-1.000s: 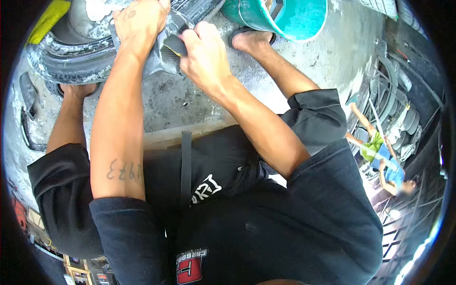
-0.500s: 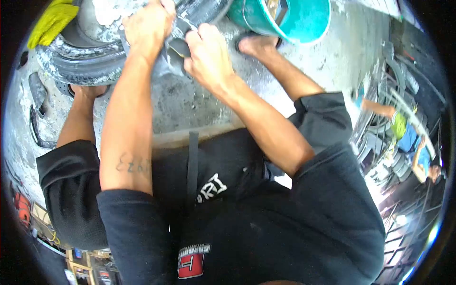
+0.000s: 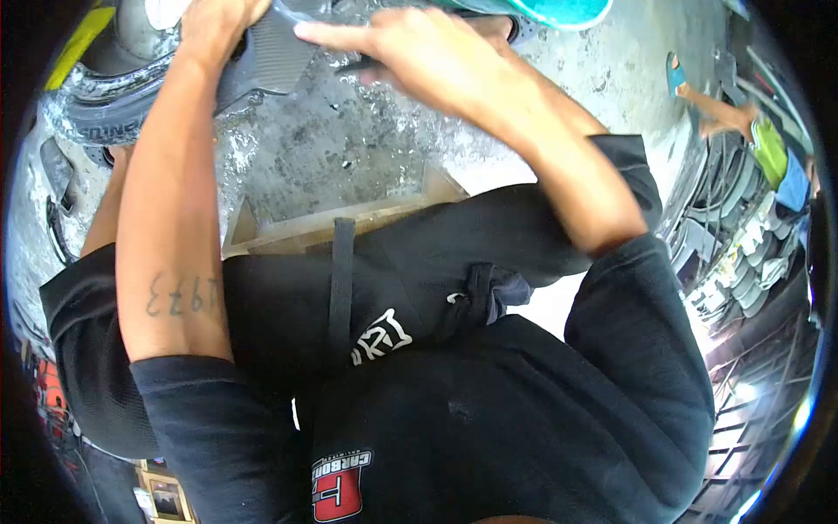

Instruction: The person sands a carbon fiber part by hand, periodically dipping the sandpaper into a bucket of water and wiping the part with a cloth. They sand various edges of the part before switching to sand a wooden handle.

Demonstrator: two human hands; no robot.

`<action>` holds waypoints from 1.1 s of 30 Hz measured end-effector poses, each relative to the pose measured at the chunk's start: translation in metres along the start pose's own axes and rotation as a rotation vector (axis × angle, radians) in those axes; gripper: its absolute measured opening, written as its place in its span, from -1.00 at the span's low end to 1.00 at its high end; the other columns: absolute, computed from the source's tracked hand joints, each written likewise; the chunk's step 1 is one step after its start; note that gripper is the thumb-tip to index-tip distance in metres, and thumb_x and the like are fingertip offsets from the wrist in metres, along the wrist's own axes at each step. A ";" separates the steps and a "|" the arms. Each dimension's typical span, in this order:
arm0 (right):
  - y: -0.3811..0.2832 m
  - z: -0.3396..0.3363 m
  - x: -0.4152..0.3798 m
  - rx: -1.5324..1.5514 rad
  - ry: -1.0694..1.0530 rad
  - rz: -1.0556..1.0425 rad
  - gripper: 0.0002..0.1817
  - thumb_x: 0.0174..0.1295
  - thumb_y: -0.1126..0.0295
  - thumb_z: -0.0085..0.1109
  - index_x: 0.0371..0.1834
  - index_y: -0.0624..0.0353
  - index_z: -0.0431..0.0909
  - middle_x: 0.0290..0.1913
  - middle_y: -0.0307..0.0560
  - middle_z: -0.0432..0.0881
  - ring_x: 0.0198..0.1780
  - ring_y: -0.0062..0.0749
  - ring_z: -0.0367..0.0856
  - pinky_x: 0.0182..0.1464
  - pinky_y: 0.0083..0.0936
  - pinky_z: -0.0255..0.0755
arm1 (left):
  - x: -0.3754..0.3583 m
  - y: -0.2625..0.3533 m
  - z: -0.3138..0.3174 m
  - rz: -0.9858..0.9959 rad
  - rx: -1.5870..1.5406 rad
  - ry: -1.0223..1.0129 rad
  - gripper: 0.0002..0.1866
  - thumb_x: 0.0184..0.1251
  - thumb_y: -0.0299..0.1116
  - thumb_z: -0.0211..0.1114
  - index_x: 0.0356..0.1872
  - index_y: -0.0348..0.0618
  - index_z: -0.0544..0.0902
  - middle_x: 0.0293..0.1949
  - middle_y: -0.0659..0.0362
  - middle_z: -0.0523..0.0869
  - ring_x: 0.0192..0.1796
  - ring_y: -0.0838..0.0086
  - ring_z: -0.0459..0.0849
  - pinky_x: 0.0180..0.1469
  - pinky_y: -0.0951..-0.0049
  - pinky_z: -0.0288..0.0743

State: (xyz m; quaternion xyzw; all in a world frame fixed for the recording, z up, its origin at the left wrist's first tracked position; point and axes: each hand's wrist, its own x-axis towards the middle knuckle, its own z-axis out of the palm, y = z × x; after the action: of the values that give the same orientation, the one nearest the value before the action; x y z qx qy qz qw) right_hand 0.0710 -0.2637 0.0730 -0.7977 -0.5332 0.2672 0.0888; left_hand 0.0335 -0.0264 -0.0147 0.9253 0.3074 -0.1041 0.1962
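At the top left, my left hand [image 3: 218, 24] is closed on a dark grey ridged part [image 3: 278, 63], held over a tire [image 3: 100, 113]. The part has a paler edge at its top, and the frame cuts off its far end. My right hand [image 3: 428, 52] is just right of it, index finger stretched out to the part's edge. Its other fingers curl around a dark thin piece [image 3: 352, 66], mostly hidden under the hand and blurred. Whitish residue marks the tire.
A teal bucket [image 3: 567, 12] stands at the top right. A yellow cloth [image 3: 80, 42] lies over the tire's left side. Beneath me is a wooden seat [image 3: 384, 212]. Curved dark pieces [image 3: 58, 170] lie on the floor at left. Another person [image 3: 768, 153] is at far right, near stacked parts.
My left hand and the part have shifted up and left in view. My right hand has turned, its index finger now extended. The bucket sits higher in view; the ridged face now shows.
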 end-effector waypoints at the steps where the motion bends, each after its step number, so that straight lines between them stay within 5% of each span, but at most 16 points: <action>1: 0.017 0.011 0.015 0.032 0.068 -0.030 -0.38 0.17 0.42 0.44 0.34 -0.29 0.61 -0.07 0.03 0.65 -0.16 -0.05 0.77 -0.10 -0.19 0.70 | 0.003 -0.003 0.003 0.035 0.022 0.036 -0.46 0.58 0.00 -0.07 0.14 -0.28 0.64 0.04 -0.34 0.73 0.14 -0.26 0.69 0.25 -0.10 0.52; 4: 0.015 -0.042 0.033 -0.210 0.017 -0.050 -0.70 0.22 0.50 0.33 0.05 0.18 0.69 -0.16 0.18 0.77 -0.13 0.05 0.80 -0.12 -0.16 0.63 | 0.029 -0.026 0.021 0.085 0.053 -0.009 -0.46 0.58 -0.02 -0.08 0.14 -0.32 0.62 0.08 -0.38 0.70 0.16 -0.27 0.68 0.26 -0.10 0.51; 7: 0.004 -0.066 0.029 -0.306 0.110 -0.014 -0.65 0.21 0.49 0.39 0.08 0.19 0.63 -0.20 0.20 0.75 -0.06 0.12 0.78 -0.04 -0.08 0.61 | 0.051 -0.048 0.040 0.191 0.112 -0.039 -0.46 0.57 -0.05 -0.08 0.12 -0.35 0.63 0.08 -0.40 0.69 0.16 -0.29 0.67 0.27 -0.09 0.51; 9: 0.010 -0.068 0.021 0.120 0.539 -0.092 -0.65 0.19 0.47 0.42 0.04 0.18 0.60 -0.22 0.22 0.72 -0.03 0.16 0.75 0.03 -0.03 0.57 | 0.062 -0.056 0.048 0.294 0.240 -0.081 -0.47 0.55 -0.08 -0.08 0.09 -0.37 0.64 0.06 -0.42 0.69 0.15 -0.30 0.68 0.27 -0.08 0.51; 13: -0.027 -0.021 0.013 0.358 0.662 0.004 -0.65 0.21 0.42 0.45 0.00 0.22 0.56 -0.23 0.18 0.69 -0.08 0.17 0.67 0.02 -0.06 0.55 | 0.020 -0.016 0.007 0.101 -0.011 0.025 -0.48 0.54 -0.10 -0.07 0.07 -0.37 0.66 0.03 -0.43 0.70 0.15 -0.28 0.69 0.26 -0.09 0.52; 17: -0.041 0.014 0.012 0.494 0.664 0.164 -0.70 0.23 0.44 0.43 0.01 0.20 0.63 -0.26 0.13 0.69 -0.11 0.09 0.67 -0.03 -0.14 0.57 | 0.011 -0.006 0.004 0.010 -0.008 0.030 -0.47 0.56 -0.08 -0.08 0.07 -0.35 0.67 0.02 -0.40 0.72 0.15 -0.26 0.69 0.27 -0.08 0.51; 19: -0.038 0.025 0.006 0.389 0.550 0.145 -0.55 0.16 0.38 0.49 0.15 -0.09 0.65 0.00 0.08 0.59 -0.13 0.02 0.75 -0.06 -0.18 0.69 | 0.006 -0.001 0.001 -0.018 -0.018 0.045 -0.46 0.57 -0.06 -0.09 0.07 -0.33 0.68 0.03 -0.38 0.72 0.15 -0.26 0.69 0.29 -0.07 0.51; 23: -0.031 0.029 0.003 0.332 0.631 0.009 -0.66 0.17 0.43 0.47 0.01 0.00 0.63 0.01 0.12 0.55 -0.10 0.06 0.71 -0.05 -0.16 0.66 | -0.005 0.012 -0.009 -0.068 0.024 0.088 -0.49 0.55 -0.08 -0.03 0.05 -0.32 0.69 0.00 -0.36 0.74 0.09 -0.25 0.73 0.22 -0.10 0.57; 27: -0.024 0.029 -0.008 0.334 0.522 0.060 -0.57 0.12 0.46 0.51 0.10 -0.02 0.71 -0.13 -0.05 0.63 -0.15 -0.15 0.68 -0.11 -0.36 0.60 | -0.012 0.014 -0.011 -0.036 -0.019 0.195 -0.52 0.52 -0.10 0.02 0.03 -0.31 0.71 -0.05 -0.36 0.75 0.04 -0.24 0.76 0.17 -0.09 0.60; 29: -0.024 0.025 -0.012 0.351 0.453 0.015 -0.40 0.02 0.65 0.29 0.21 -0.02 0.66 -0.15 0.03 0.63 -0.09 0.06 0.69 -0.02 -0.14 0.62 | -0.013 0.018 -0.016 -0.093 -0.037 0.107 -0.54 0.50 -0.11 0.05 0.00 -0.30 0.73 -0.09 -0.35 0.76 0.01 -0.23 0.77 0.17 -0.08 0.61; 31: -0.027 0.022 -0.011 0.320 0.458 -0.013 -0.37 0.06 0.63 0.35 0.29 0.02 0.63 -0.08 0.03 0.71 -0.01 0.04 0.73 0.04 -0.19 0.64 | -0.009 0.014 -0.007 -0.078 -0.041 0.153 -0.55 0.50 -0.11 0.04 -0.01 -0.28 0.74 -0.12 -0.35 0.76 -0.01 -0.22 0.77 0.16 -0.08 0.62; 33: -0.038 0.015 -0.006 0.647 0.573 0.133 -0.41 0.09 0.58 0.44 0.29 0.14 0.61 0.12 0.09 0.73 0.06 0.00 0.76 0.10 -0.26 0.65 | -0.008 0.010 -0.003 -0.046 -0.048 0.164 -0.53 0.50 -0.10 0.02 0.00 -0.28 0.74 -0.09 -0.33 0.77 0.02 -0.21 0.77 0.18 -0.06 0.61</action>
State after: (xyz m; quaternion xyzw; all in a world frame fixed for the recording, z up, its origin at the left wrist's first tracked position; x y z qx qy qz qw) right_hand 0.0307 -0.2549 0.0783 -0.8033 -0.3235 0.1934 0.4611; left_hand 0.0338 -0.0366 -0.0067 0.9185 0.3459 -0.0250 0.1902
